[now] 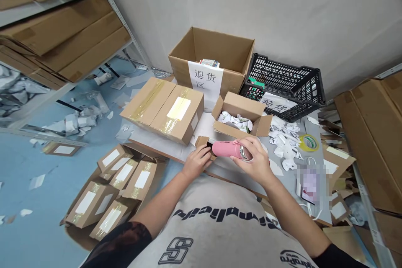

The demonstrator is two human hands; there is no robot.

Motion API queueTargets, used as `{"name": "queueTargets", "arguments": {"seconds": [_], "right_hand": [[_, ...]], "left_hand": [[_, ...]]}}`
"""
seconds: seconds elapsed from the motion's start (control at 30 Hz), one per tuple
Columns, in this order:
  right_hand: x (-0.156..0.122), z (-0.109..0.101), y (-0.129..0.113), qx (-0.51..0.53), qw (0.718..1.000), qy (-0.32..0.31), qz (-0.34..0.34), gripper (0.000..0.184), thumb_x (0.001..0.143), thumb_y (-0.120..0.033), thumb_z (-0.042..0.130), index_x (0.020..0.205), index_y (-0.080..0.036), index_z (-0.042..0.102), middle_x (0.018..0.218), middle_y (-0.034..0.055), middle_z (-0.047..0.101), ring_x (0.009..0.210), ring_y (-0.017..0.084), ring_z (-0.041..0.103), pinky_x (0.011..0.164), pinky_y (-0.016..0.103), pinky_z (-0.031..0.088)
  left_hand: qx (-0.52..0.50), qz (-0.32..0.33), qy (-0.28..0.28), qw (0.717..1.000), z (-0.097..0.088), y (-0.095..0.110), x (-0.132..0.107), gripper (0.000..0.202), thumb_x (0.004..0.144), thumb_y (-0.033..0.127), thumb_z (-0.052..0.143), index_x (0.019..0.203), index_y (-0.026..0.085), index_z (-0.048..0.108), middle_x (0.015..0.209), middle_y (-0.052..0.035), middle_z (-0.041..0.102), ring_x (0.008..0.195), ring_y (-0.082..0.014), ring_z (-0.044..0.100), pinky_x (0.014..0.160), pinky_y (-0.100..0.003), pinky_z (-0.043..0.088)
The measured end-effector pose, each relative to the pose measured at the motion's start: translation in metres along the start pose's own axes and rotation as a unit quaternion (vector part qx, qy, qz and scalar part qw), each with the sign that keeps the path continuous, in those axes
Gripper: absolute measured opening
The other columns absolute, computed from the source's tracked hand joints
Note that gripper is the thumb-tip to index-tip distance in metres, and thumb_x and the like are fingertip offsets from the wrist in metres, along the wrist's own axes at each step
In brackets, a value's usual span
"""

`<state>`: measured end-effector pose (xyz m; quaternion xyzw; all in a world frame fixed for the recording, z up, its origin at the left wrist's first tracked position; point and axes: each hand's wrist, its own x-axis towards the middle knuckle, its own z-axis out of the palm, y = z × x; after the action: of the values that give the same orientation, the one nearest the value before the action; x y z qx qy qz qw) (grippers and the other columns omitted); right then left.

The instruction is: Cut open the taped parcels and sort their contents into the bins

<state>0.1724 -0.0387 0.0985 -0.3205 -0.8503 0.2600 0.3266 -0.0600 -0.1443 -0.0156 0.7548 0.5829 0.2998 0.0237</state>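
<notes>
Noting pink flask (224, 149) gripped by closed right hand (253, 161); half-closed left hand (197, 161) on small carton (202, 141); crumpled paper (235, 121) left in open box (241, 111); taped box (161, 109) already sealed.

Warehouse returns station: metal shelving (117, 12) stacked with flat cartons (59, 37), taped parcels (109, 188) on the floor, a "returns area" sign (205, 79).

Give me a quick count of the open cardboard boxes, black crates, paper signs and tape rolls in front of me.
Open cardboard boxes: 2
Black plastic crate: 1
Paper signs: 2
Tape roll: 1
Total: 6
</notes>
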Motion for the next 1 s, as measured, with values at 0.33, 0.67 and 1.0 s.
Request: {"name": "queueTargets", "arguments": {"seconds": [0.33, 0.67, 1.0], "right_hand": [[-0.010, 0.003, 0.001, -0.029, 0.999, -0.015, -0.014, 0.046, 0.083, -0.030, 0.069, 0.127, -0.029, 0.057, 0.121, 0.0099, 0.054, 0.109, 0.025, 0.060, 0.094, 0.042, 0.052], [-0.019, 0.003, -0.003, -0.022, 1.000, 0.008, -0.002, 0.046, 0.082, -0.028, 0.070, 0.126, -0.030, 0.058, 0.121, 0.0096, 0.054, 0.108, 0.025, 0.060, 0.093, 0.041, 0.053], [-0.029, 0.003, -0.014, 0.002, 1.000, -0.012, 0.000, 0.047, 0.081, -0.029, 0.072, 0.125, -0.030, 0.058, 0.121, 0.0101, 0.054, 0.107, 0.025, 0.061, 0.092, 0.039, 0.054]], "left_hand": [[-0.042, 0.019, -0.207, 0.977, -0.042, -0.030, 0.071, 0.025, 0.094, 0.038, 0.055, 0.094, 0.024, 0.074, 0.104, -0.0064, 0.070, 0.098, -0.0214, 0.060, 0.092, -0.038, 0.047], [0.022, 0.048, -0.280, 0.959, -0.029, -0.045, 0.064, 0.072, 0.073, 0.054, 0.076, 0.138, 0.032, 0.053, 0.155, -0.0086, 0.036, 0.135, -0.0385, 0.036, 0.108, -0.053, 0.032], [0.037, 0.094, -0.225, 0.969, -0.018, -0.047, 0.057, 0.046, 0.079, 0.063, 0.065, 0.101, 0.024, 0.076, 0.124, -0.0156, 0.058, 0.103, -0.0313, 0.055, 0.085, -0.044, 0.045]]}}
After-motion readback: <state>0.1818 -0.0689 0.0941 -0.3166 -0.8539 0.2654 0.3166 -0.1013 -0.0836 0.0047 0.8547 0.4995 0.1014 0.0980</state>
